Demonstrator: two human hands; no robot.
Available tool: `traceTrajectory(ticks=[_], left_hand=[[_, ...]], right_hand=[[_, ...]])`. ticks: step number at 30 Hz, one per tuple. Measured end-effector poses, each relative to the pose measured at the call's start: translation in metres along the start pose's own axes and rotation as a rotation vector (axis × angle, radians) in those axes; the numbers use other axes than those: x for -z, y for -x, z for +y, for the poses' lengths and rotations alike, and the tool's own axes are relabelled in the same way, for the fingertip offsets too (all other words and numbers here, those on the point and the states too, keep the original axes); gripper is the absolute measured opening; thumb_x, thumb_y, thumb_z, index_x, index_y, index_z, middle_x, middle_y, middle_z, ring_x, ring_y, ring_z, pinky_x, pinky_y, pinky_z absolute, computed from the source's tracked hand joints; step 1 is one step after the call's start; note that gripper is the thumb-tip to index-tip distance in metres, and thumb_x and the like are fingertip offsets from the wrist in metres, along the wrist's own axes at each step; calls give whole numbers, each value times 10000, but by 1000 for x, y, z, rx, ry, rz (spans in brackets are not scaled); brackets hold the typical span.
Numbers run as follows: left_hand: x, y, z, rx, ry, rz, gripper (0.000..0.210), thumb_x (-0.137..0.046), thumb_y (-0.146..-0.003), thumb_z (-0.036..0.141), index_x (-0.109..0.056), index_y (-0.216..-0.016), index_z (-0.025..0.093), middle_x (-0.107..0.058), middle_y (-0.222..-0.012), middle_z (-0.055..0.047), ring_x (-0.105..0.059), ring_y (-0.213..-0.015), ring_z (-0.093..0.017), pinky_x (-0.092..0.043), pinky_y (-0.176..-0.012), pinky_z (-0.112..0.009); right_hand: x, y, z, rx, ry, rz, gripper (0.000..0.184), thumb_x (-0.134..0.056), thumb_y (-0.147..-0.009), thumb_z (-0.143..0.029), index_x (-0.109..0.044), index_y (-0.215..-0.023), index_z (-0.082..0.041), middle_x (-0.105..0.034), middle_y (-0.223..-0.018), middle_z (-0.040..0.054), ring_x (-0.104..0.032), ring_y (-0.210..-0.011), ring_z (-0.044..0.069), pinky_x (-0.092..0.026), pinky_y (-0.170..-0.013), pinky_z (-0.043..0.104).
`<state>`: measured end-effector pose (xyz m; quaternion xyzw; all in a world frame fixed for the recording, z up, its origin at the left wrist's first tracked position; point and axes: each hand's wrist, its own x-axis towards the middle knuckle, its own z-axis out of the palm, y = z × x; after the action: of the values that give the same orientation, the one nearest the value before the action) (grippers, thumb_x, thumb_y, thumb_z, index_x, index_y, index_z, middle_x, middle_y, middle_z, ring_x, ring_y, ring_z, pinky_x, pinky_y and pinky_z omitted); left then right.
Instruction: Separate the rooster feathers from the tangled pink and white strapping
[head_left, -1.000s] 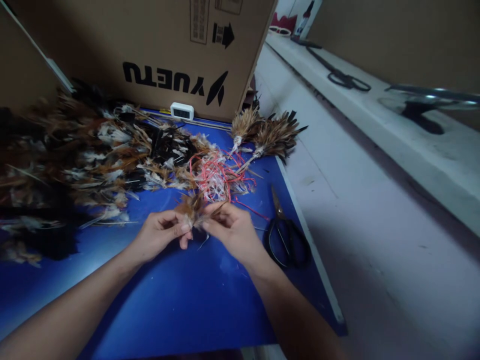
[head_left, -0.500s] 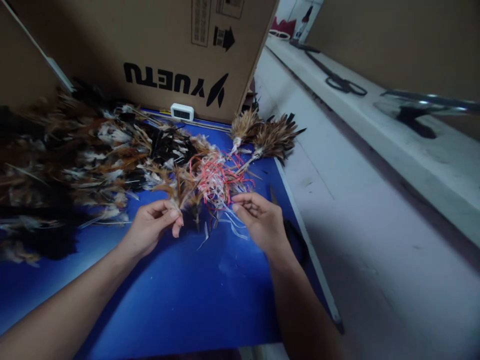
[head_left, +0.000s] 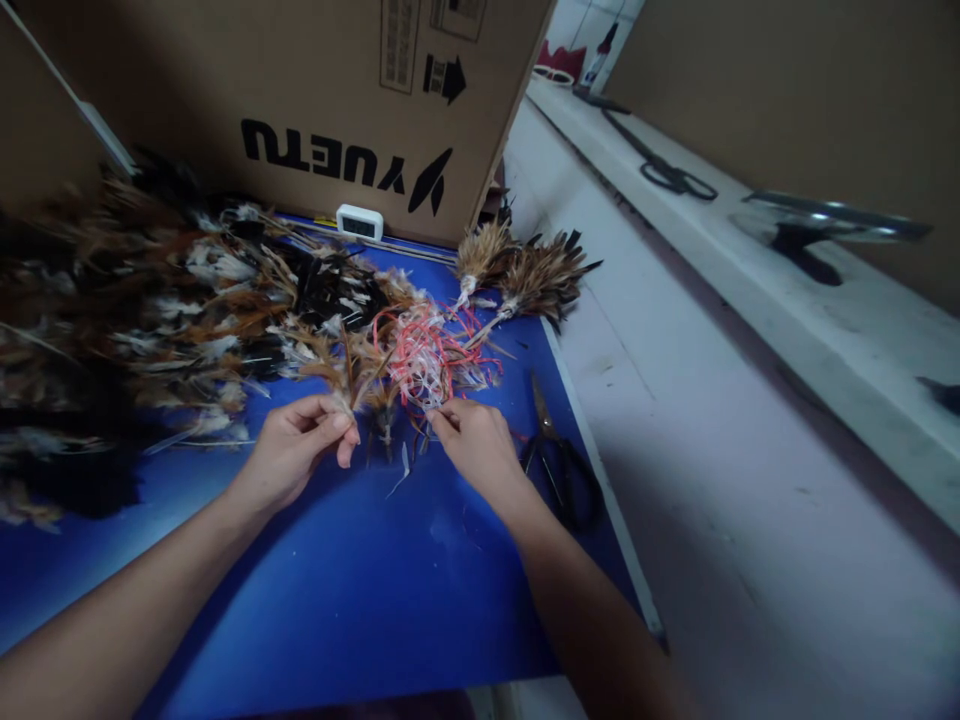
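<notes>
My left hand (head_left: 300, 448) is closed in a pinch on the base of a small bunch of brown feathers (head_left: 347, 385), their tips pointing up and away. My right hand (head_left: 480, 448) has its thumb and forefinger together at the near edge of a tangled pile of red and white plastic strings (head_left: 420, 355), pinching at the white strands. Its fingers partly cover what they grip. Between the hands another small feather tuft (head_left: 384, 420) lies by the strings. To the right of my right hand are black-handled scissors (head_left: 561, 470) on the blue table (head_left: 352, 600).
A big heap of brown, black and white feathers (head_left: 172, 310) covers the left. Tied feather bundles (head_left: 544, 275) lie at the back right. Behind stand a cardboard box (head_left: 322, 80) and a small white digital display (head_left: 360, 222). More scissors (head_left: 675, 178) rest on the right ledge.
My right hand has moved left to the strings and closed its fingers, uncovering the scissors. The loose white strands near it are now hidden. My left hand keeps its pinch on the feathers.
</notes>
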<state>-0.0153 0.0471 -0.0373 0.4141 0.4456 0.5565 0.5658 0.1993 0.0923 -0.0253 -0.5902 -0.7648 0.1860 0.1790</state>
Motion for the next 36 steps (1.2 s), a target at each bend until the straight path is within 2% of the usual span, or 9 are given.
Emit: traceTrajectory(ticks=[3, 7, 11, 15, 22, 27, 32, 36], left_hand=[[0, 0, 0, 6, -30, -3, 208, -755, -736, 325, -689, -658, 144, -637, -557, -4, -551, -449, -87, -433, -494, -207], [1, 0, -1, 5, -33, -5, 214, -756, -734, 335, -688, -664, 144, -640, -553, -8, -551, -452, -93, -433, -502, -214], [2, -1, -3, 4, -32, -3, 196, -746, -750, 318, -691, -672, 147, -636, -551, -2, -550, -457, -86, -428, -515, -207], [3, -1, -4, 6, -34, 0, 185, -743, -753, 309, -691, -679, 148, -642, -563, -2, -551, -459, -85, -424, -514, -207], [2, -1, -3, -3, -44, 0, 183, -740, -756, 300, -690, -672, 146, -638, -567, 1, -553, -463, -82, -426, -517, -206], [3, -2, -5, -6, -47, 5, 184, -749, -744, 306, -691, -669, 148, -641, -574, -1, -554, -457, -85, -426, -511, -210], [4, -2, -7, -7, -75, -1, 190, -741, -753, 315, -690, -676, 149, -642, -573, -6, -549, -464, -89, -427, -518, -214], [5, -2, -8, -8, -83, -11, 179, -728, -767, 306, -689, -686, 151, -640, -574, -4, -551, -478, -89, -433, -531, -213]], right_hand=[[-10, -9, -3, -75, -9, -15, 242, -600, -825, -361, -669, -653, -206, -646, -599, 44, -553, -554, 163, -292, -523, 269], [-16, -15, 1, -92, -151, -9, 158, -613, -768, -250, -665, -625, -207, -618, -542, 3, -520, -507, 130, -313, -521, 248], [-11, -15, 14, -103, -238, 21, 169, -583, -767, -284, -664, -652, -189, -580, -503, -25, -489, -465, 111, -331, -494, 229], [-2, -15, 26, -96, -442, 91, 199, -581, -759, -317, -663, -665, -161, -553, -514, -26, -464, -484, 108, -339, -506, 232], [10, -14, 29, -162, -697, 113, 216, -618, -747, -349, -605, -632, -166, -465, -505, -50, -372, -453, 79, -290, -453, 220], [11, -13, 30, -178, -787, 90, 197, -620, -760, -344, -604, -668, -171, -519, -519, -37, -436, -454, 81, -300, -426, 201], [12, -12, 29, -199, -929, 39, 122, -628, -732, -284, -604, -748, -165, -665, -670, 16, -559, -514, 97, -341, -428, 191], [15, -11, 34, -200, -871, 17, 150, -636, -693, -232, -600, -821, -163, -663, -638, -7, -565, -488, 102, -415, -480, 215]])
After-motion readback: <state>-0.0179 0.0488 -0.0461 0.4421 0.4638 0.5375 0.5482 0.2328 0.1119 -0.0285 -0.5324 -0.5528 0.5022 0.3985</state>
